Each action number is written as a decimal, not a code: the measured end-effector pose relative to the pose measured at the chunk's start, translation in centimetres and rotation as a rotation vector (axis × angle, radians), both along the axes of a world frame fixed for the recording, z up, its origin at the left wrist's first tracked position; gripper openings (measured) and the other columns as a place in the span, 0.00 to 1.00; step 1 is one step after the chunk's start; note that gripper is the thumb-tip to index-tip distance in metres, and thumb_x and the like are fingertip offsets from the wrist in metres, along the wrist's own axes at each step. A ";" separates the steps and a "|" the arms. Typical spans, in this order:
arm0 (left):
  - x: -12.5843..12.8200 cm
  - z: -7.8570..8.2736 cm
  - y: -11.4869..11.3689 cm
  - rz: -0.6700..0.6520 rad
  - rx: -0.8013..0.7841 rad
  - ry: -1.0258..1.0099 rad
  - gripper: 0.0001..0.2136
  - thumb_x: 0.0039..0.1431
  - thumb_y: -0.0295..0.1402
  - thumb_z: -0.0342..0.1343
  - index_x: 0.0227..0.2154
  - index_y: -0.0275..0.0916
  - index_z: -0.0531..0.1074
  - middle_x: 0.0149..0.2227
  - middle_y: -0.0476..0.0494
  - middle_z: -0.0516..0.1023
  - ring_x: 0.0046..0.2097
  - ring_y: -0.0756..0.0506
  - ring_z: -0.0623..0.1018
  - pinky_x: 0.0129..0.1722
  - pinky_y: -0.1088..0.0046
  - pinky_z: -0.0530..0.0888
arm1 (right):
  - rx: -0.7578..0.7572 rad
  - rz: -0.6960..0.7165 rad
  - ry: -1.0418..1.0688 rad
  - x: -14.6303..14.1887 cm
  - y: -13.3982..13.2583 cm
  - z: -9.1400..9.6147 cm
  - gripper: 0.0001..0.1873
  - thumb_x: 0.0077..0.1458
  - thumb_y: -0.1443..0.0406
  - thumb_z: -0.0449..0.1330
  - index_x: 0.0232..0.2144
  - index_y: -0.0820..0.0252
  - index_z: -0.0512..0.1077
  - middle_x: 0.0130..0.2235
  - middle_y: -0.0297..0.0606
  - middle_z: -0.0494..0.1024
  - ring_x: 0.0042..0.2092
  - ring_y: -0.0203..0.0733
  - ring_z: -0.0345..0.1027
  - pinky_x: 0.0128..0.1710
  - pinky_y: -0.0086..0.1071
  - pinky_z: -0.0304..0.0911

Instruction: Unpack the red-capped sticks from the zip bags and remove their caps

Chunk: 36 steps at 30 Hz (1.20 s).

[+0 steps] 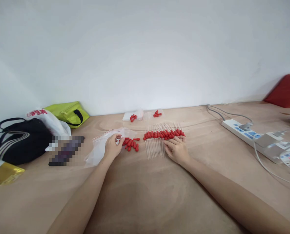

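My left hand [112,146] rests on the wooden table [145,195], fingers curled at the edge of a clear plastic bag [98,146], right beside a small heap of loose red rubber bulbs [131,143]. My right hand [176,149] lies over a row of thin clear droppers with red bulbs [163,134], fingers bent and touching the near end of the row. Whether either hand pinches one piece is too small to see.
Two small bags with red bulbs [135,116] lie by the wall. At the left are a black bag [18,139], a lime-green pouch [68,112], a white plastic bag and a gold packet [3,172]. A power strip [254,138] with cables sits at the right, a red object [287,91] behind it.
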<state>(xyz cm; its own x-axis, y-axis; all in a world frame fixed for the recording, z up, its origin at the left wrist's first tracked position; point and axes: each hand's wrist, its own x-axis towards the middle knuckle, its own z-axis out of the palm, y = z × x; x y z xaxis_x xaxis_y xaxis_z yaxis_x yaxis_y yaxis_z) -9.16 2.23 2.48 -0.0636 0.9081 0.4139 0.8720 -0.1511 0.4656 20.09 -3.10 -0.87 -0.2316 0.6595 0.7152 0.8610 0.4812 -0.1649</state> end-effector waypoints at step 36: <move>6.4 -0.7 -4.6 -0.417 0.332 0.128 0.06 0.56 0.34 0.50 0.28 0.39 0.70 0.33 0.46 0.74 0.39 0.45 0.71 0.41 0.66 0.63 | 0.112 -0.012 0.066 1.4 -0.5 0.8 0.30 0.51 0.52 0.54 0.53 0.58 0.59 0.51 0.47 0.64 0.51 0.49 0.57 0.50 0.44 0.48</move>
<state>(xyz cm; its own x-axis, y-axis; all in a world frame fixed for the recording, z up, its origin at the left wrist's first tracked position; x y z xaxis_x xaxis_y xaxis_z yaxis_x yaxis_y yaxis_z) -2.75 -2.32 1.74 0.3431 0.6647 0.6636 0.7533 -0.6167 0.2283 21.45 -3.61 -0.10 -0.1745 0.5766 0.7982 0.8557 0.4898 -0.1668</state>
